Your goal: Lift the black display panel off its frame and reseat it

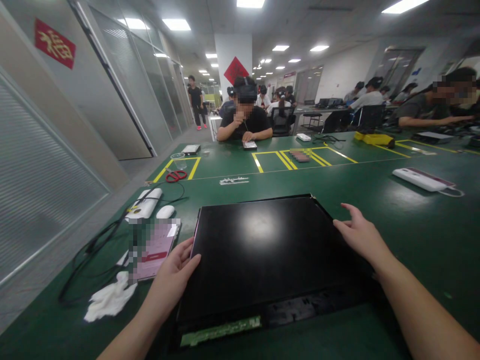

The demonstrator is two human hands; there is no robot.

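Observation:
A flat black display panel (255, 250) with a glossy face lies in front of me. A green circuit strip (221, 331) shows along its near edge. My left hand (178, 267) is closed on the panel's left edge, thumb on top and fingers at the side. At the right edge, my right hand (362, 235) has its thumb against the rim and its index finger stretched away from it; its other fingers are hidden. Left of the panel lies a pink-screened tablet or phone (153, 255), partly blurred out, beside a crumpled white tissue (111, 297).
On the green table (412, 240) are a white mouse (165, 212), a white power bank-like box (144, 204) with black cables, red scissors (176, 176), a clear cup (179, 160) and a white device (422, 180). A person (245, 115) sits opposite; others sit farther back.

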